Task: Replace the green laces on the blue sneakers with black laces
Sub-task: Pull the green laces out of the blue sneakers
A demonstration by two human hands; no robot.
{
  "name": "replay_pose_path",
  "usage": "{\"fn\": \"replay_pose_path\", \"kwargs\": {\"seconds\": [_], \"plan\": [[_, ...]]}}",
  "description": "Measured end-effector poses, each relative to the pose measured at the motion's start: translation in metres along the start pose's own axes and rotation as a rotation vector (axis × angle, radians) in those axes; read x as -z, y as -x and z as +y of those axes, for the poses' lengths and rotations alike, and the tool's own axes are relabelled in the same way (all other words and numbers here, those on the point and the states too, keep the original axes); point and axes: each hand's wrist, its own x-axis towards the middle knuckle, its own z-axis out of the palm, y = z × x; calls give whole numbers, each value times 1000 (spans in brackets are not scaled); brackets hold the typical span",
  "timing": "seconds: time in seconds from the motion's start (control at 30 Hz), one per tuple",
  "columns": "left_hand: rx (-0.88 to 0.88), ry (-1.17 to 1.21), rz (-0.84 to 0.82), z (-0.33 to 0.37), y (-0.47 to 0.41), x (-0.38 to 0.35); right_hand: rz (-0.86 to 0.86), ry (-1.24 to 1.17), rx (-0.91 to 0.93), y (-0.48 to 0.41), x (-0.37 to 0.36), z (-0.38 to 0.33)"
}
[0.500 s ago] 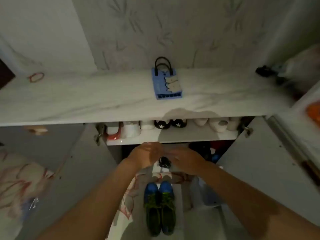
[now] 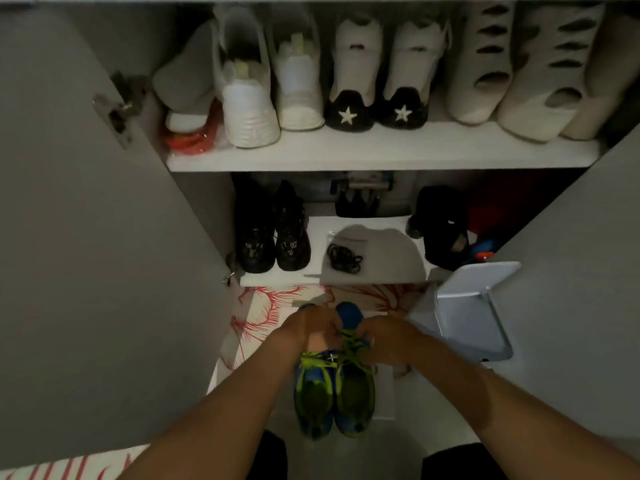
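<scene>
1. Head view: a dim shoe cabinet (image 2: 86, 237) stands with its doors open, beyond the blue sneakers (image 2: 334, 393).
2. Its upper shelf (image 2: 381, 154) holds white sneakers (image 2: 249, 109). The lower shelf (image 2: 374, 226) holds black boots (image 2: 273, 237) and the coiled black laces (image 2: 344, 258), directly beyond the sneakers' toes.
3. The blue sneakers sit side by side on the floor, long axis running away from the person, toes toward the cabinet.
4. Right hand (image 2: 389, 336) pinches the green laces (image 2: 353, 344) near the toe end.
5. Left hand (image 2: 311, 329) curls beside them; whether it grips cannot be told.
</scene>
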Motion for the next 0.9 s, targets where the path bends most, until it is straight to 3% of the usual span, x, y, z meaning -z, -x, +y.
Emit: {"fn": "replay_pose_path", "kwargs": {"seconds": [0.07,0.17,0.43,0.57,0.9], "plan": [[31,-45,-20,-20,-19,-27,9,9,-35,-13,-16,12],[28,-59,128,-34,-36,-57,67,16,-51,-26,-37,22],[-20,-110,304,-43,-37,-110,332,-169,-35,-20,-84,32],[-46,-129,401,-42,-19,-120,430,-230,-1,-4,-99,30],[-18,-480,545,-27,-10,-112,542,-178,-7,12,-100,37]]}}
